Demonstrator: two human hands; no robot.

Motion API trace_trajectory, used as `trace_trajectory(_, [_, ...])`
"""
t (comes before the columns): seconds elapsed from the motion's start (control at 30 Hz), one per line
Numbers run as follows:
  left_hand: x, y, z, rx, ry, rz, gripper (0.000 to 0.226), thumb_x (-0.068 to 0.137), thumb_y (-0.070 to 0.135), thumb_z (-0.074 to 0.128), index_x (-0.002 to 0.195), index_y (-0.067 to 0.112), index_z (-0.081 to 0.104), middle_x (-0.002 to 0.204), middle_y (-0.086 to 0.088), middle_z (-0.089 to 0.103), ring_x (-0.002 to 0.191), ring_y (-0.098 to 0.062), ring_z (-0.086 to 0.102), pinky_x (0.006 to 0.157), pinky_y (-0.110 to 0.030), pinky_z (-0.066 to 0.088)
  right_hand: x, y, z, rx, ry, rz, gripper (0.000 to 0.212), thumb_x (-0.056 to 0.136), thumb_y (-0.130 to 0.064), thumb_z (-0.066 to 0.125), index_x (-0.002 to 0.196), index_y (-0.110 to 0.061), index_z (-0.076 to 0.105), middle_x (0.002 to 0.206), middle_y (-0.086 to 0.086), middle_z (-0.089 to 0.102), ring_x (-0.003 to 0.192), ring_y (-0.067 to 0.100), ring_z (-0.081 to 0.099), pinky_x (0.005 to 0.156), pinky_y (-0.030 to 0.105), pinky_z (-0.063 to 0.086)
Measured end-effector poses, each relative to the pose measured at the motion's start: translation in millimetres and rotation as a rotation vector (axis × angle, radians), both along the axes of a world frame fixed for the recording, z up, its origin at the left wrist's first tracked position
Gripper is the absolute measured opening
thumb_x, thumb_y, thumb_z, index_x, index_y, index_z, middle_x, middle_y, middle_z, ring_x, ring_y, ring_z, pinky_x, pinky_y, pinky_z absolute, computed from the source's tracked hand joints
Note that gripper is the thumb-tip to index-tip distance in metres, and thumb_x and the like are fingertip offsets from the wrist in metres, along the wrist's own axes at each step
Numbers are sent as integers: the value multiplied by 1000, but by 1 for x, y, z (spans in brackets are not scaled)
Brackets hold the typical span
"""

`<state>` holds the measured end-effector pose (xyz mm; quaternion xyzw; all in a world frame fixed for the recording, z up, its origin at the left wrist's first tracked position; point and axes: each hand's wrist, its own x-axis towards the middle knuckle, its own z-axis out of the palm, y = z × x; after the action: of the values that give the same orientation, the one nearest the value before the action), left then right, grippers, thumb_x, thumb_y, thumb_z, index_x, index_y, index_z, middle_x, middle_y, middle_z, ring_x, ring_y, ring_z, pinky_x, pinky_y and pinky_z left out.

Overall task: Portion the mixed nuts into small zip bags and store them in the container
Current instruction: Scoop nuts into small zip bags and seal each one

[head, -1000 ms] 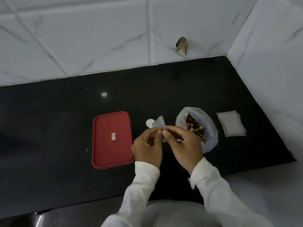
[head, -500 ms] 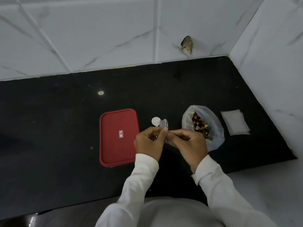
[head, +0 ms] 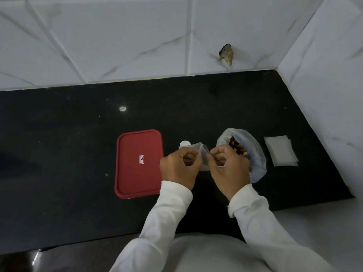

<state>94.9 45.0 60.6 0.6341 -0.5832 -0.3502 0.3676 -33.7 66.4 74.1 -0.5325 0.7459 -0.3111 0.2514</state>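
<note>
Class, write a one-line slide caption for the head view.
Left hand and right hand pinch a small zip bag between the red-lidded container and nut bag.

- Black countertop [head: 59, 154] carries everything.
- Red-lidded container [head: 139, 163]: near, left of where the left hand [head: 179, 167] and right hand [head: 229, 169] pinch the small zip bag [head: 204, 154].
- White disc [head: 184, 143]: just beyond the grip.
- Open nut bag [head: 257, 154]: just right of it.
- Stack of empty zip bags [head: 280, 151]: farther right.
</note>
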Motion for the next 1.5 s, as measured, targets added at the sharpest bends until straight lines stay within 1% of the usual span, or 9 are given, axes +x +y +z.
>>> trace_trajectory(0.17, [-7, -4, 10, -84, -243, -131, 12, 82, 24, 78, 93, 20, 75, 78, 6, 73, 67, -8, 68, 69, -33, 60, -11, -16, 10, 101, 126, 144, 32, 86, -27, 71, 115, -21, 59, 80, -14, 57, 71, 1, 55, 66, 11, 40])
trace_trajectory(0.3, [-11, -15, 35, 14, -512, -262, 27, 89, 28, 68, 115, 20, 63, 97, 0, 70, 87, -16, 67, 80, -29, 53, -20, -32, 13, 108, 272, 169, 21, 81, -16, 68, 101, -14, 62, 87, 4, 66, 80, 24, 62, 73, 38, 51])
trace_trajectory(0.4, [-14, -22, 47, 12, -619, -259, 25, 90, 29, 65, 113, 18, 60, 94, -1, 67, 88, -20, 65, 79, -34, 56, -26, -56, 33, 526, 289, 321, 40, 84, -26, 70, 121, -21, 55, 112, 4, 64, 102, 24, 60, 86, 37, 49])
trace_trajectory(0.57, [-7, -28, 21, -66, 22, -4, 27, 91, 43, 62, 110, 25, 69, 92, 6, 68, 85, -8, 65, 78, -28, 55, -35, -38, 58, 209, 74, 200, 26, 82, -22, 74, 106, -23, 64, 92, -9, 66, 83, 6, 63, 77, 24, 53])
trace_trajectory(0.67, [-21, -19, 1, 296, 618, 145, 32, 102, 47, 41, 117, 29, 63, 120, -3, 64, 113, -17, 62, 91, -35, 53, -42, -39, 64, 185, 31, 222, 24, 80, -22, 74, 101, -28, 62, 87, -13, 64, 81, 1, 62, 75, 18, 52])
trace_trajectory(0.83, [-31, -15, -11, 690, 1053, 54, 46, 99, 58, 36, 129, 33, 59, 123, -6, 69, 110, -26, 67, 85, -42, 56, -46, -41, 72, 233, -42, 296, 23, 80, -24, 73, 102, -28, 64, 89, -12, 68, 83, 3, 65, 79, 26, 56])
trace_trajectory(1.07, [-42, -12, -22, 614, 1366, -81, 55, 87, 60, 52, 131, 28, 60, 132, -11, 63, 99, -24, 65, 54, -26, 57, -36, -42, 68, 276, -7, 329, 28, 78, -24, 76, 103, -26, 64, 85, -11, 67, 78, 2, 64, 67, 18, 53])
trace_trajectory(1.3, [-31, -16, -32, 626, 1557, -61, 27, 96, 37, 48, 90, 15, 64, 104, -17, 66, 65, -21, 68, 36, -18, 47, -32, -45, 67, 338, 98, 391, 33, 80, -24, 73, 110, -28, 59, 93, -11, 65, 83, 4, 62, 63, 12, 44])
trace_trajectory(1.5, [-26, -17, -35, 592, 1554, -27, 22, 96, 28, 49, 95, 10, 62, 101, -16, 62, 73, -21, 67, 52, -25, 57, -27, -47, 70, 344, 131, 457, 39, 83, -30, 73, 117, -27, 56, 96, -7, 66, 87, 6, 62, 75, 20, 49])
